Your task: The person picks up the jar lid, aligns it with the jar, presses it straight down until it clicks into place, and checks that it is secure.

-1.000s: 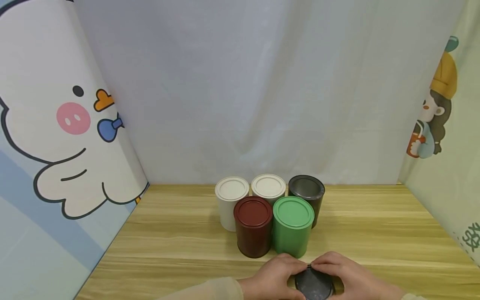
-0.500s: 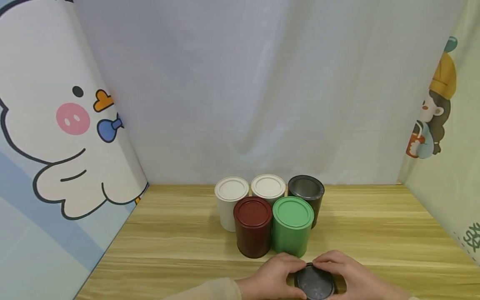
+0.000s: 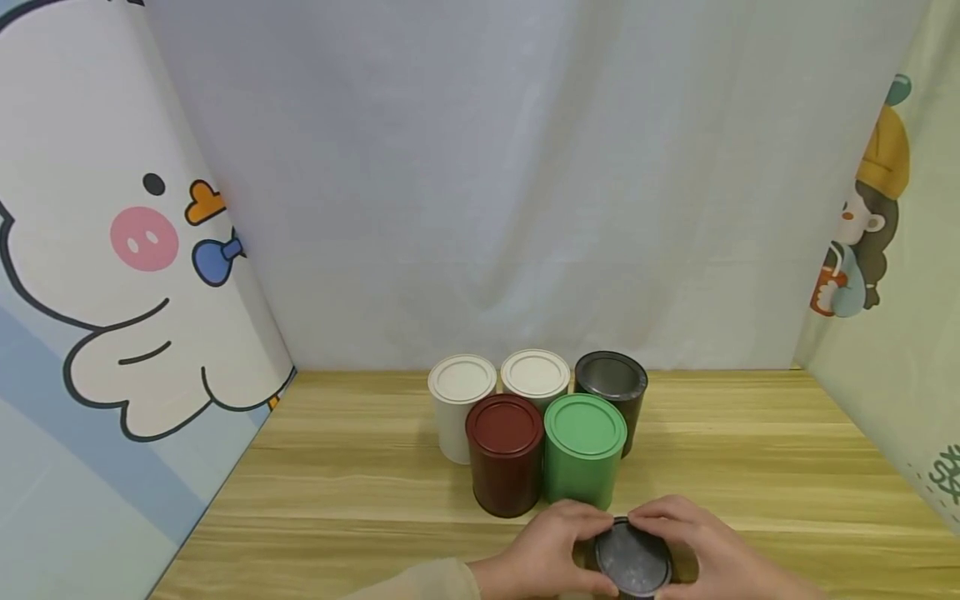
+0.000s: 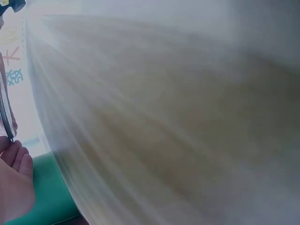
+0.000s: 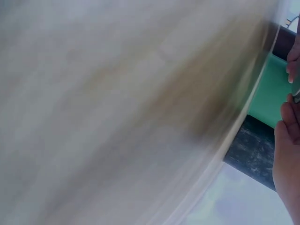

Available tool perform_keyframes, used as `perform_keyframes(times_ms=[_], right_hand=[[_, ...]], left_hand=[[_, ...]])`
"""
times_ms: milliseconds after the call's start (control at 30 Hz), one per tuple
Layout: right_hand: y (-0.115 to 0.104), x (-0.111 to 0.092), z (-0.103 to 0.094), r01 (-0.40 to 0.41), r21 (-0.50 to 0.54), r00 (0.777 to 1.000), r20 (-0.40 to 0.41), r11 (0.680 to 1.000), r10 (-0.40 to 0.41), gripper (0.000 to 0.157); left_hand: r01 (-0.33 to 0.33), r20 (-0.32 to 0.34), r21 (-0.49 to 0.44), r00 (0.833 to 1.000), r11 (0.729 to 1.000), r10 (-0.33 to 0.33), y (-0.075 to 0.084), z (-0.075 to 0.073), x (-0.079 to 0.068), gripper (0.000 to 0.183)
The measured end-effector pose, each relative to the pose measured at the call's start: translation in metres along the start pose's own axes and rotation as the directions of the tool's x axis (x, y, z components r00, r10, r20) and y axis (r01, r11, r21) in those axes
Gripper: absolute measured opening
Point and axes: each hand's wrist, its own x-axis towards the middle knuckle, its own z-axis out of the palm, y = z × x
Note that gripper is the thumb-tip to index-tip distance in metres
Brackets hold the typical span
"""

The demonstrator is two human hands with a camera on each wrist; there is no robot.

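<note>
Both hands hold a round black lid at the near edge of the head view. My left hand grips its left edge between thumb and fingers. On the opposite edge, my right hand grips it likewise. The left wrist view shows the lid edge-on and thin beside the fingertips of the left hand. Just beyond the hands stand a green can and a dark red can. A black can, its top looking dark and recessed, stands behind the green one.
Two white cans form the back row with the black can. They all stand on a wood-grain table. A pale curtain hangs behind, with printed cloth at both sides. Blurred pale fabric fills most of both wrist views.
The lid has risen slightly in the head view, away from the bottom edge, with both hands still gripping it. The cans stay in place; the view has shifted a little.
</note>
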Motion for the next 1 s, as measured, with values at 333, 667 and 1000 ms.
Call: perform_keyframes(times_ms=[333, 667, 1000], right_hand=[[-0.007, 0.011, -0.017, 0.015, -0.104, 0.999, -0.049, 0.994, -0.020, 0.077], [-0.016, 0.029, -0.039, 0.065, -0.099, 0.995, -0.067, 0.993, -0.072, 0.080], [-0.024, 0.048, -0.058, 0.125, -0.095, 0.986, -0.101, 0.988, -0.135, 0.079]], left_hand=[[-0.012, -0.131, -0.037, 0.991, 0.999, 0.007, 0.007, -0.014, 0.007, 0.066], [-0.060, -0.248, -0.006, 0.967, 0.998, 0.057, 0.019, -0.038, 0.014, 0.070], [-0.104, -0.311, -0.041, 0.946, 0.994, 0.087, 0.029, -0.062, 0.020, 0.073]])
